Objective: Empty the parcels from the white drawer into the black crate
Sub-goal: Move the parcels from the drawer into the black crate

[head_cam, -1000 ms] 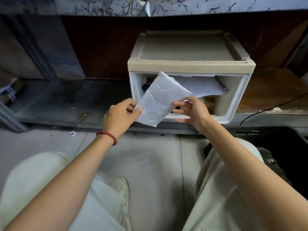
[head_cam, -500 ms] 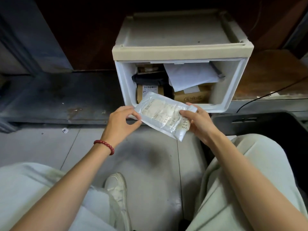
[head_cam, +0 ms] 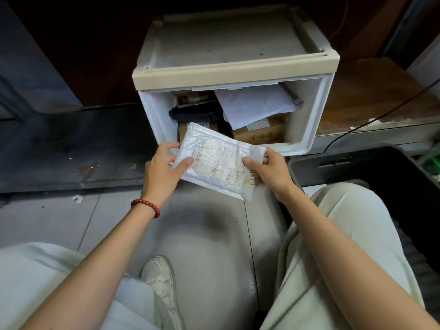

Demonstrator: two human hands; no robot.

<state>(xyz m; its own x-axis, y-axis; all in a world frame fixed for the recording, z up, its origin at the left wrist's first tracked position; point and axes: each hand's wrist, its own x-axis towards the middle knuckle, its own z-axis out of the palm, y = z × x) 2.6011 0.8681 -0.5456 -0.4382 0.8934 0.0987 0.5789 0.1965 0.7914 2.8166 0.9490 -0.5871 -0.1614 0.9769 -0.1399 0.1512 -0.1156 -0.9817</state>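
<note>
single head view, wide-angle, looks forward and down; white drawer (head_cam: 307, 110) close ahead, black crate (head_cam: 333, 160) at right edge.

Red bead bracelet (head_cam: 145, 207) on my wrist. Pale trousers (head_cam: 345, 234) over both knees. One white shoe (head_cam: 158, 279) sits between them, flat on the grey tiled floor (head_cam: 209, 246). A small printed label (head_cam: 76, 199) lies on the tiles at left, just below a dark scuffed ledge (head_cam: 59, 144) with a rusty stain (head_cam: 87, 168). At right, a worn brown board (head_cam: 366, 91) with a black cable (head_cam: 385, 111) slanting across it. Something green (head_cam: 432, 163) at the far right edge, too blurred to name.
</note>
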